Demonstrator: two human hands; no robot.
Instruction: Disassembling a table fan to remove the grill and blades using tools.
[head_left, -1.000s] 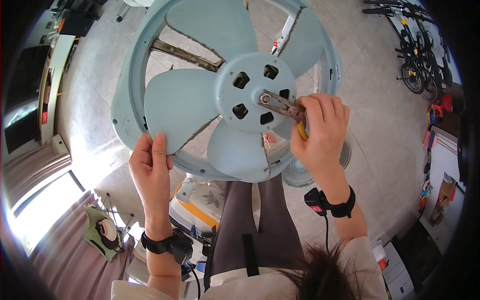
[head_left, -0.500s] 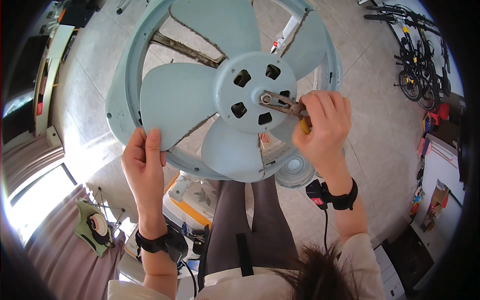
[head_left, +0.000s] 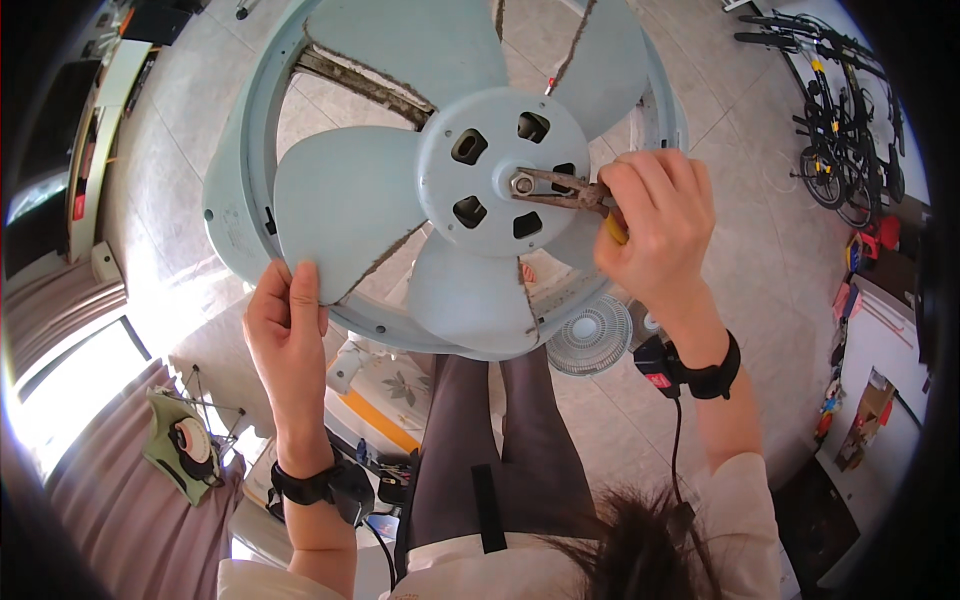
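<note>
A large pale blue-green fan (head_left: 350, 190) with broad blades and dirty, dust-caked blade edges lies before me. My left hand (head_left: 287, 315) pinches the lower left blade near its tip, thumb on top. At the middle of the round hub (head_left: 465, 130), a metal nut (head_left: 523, 184) sits on the shaft. Rusty pliers (head_left: 562, 186) with yellow grips reach in from the right, their jaws spread on either side of the nut. My right hand (head_left: 660, 225) is closed around the handles, which it mostly hides. Whether the jaws press on the nut is hard to tell.
The fan's round frame (head_left: 232, 215) encircles the blades. Below it, a smaller caged fan (head_left: 590, 340) stands on the tiled floor near my legs. Folded bikes (head_left: 835, 130) stand at the right wall. A green folding chair (head_left: 180, 450) is at the lower left, beside a curtain.
The hub and nut have shifted slightly left and up. The pliers have swung from a slant to nearly level as my right hand moved up and right. My left hand keeps its pinch.
</note>
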